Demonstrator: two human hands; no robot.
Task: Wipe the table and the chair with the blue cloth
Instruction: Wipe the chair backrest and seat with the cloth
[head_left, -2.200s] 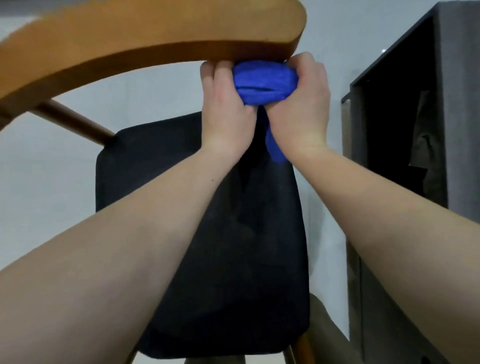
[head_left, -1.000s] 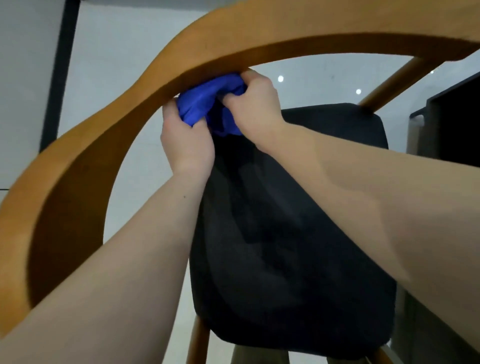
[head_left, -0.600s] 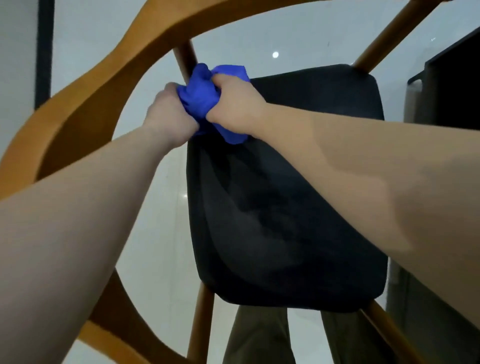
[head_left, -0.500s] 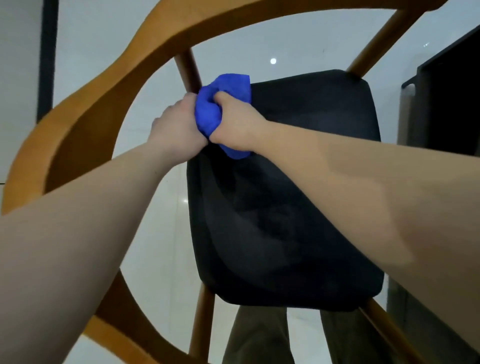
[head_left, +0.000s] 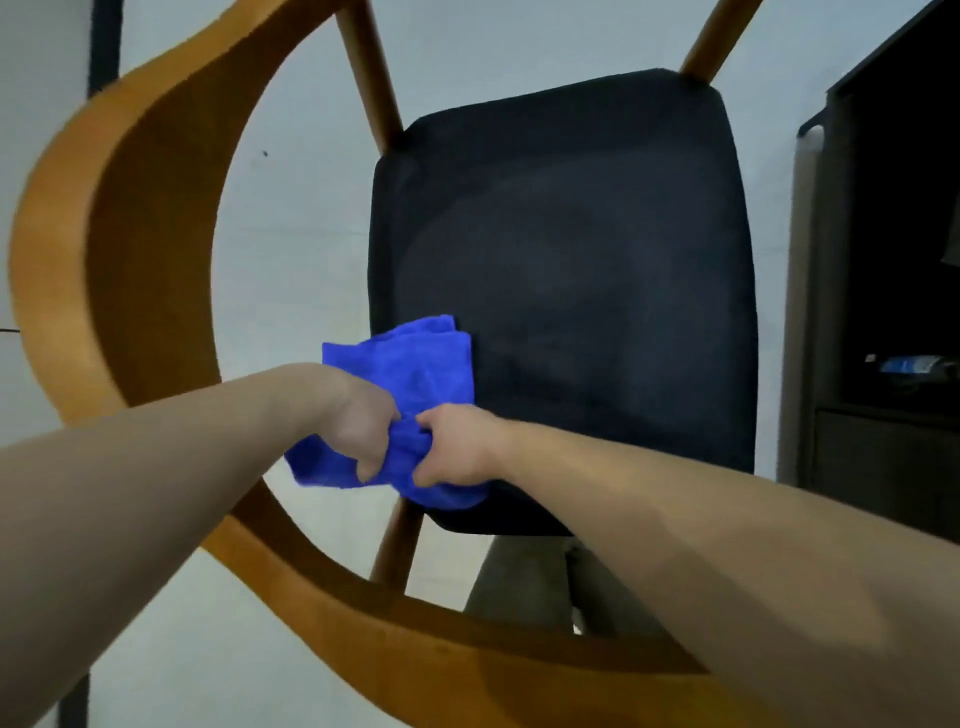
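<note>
The blue cloth (head_left: 410, 374) is clenched by the left hand (head_left: 363, 431) and right hand (head_left: 457, 447) against the chair's black seat (head_left: 571, 270); the table is unseen, its wiping unjudged.

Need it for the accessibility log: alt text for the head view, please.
Two bare hands, left hand and right hand, grip a bunched blue cloth at the near left corner of a chair's black seat cushion. The curved wooden chair frame arcs around it; a dark cabinet stands right.
</note>
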